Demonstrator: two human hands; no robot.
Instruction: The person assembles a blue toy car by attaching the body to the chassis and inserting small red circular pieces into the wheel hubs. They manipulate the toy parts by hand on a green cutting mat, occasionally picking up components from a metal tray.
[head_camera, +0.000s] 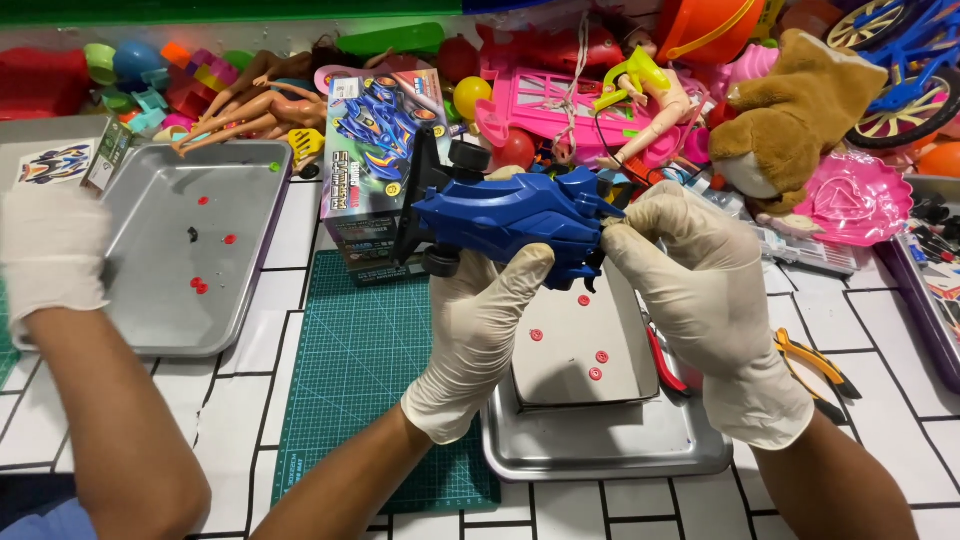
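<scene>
- Left hand cradles the blue car from below, steadying it.
- Right hand pinches the car's front end, fingers pressed together.
- Tray beneath holds red parts.

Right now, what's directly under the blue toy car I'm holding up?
Under the blue toy car sits a white box lid holding small red round parts, resting in a metal tray. Both gloved hands cover part of the lid, so more parts may be hidden.
</scene>
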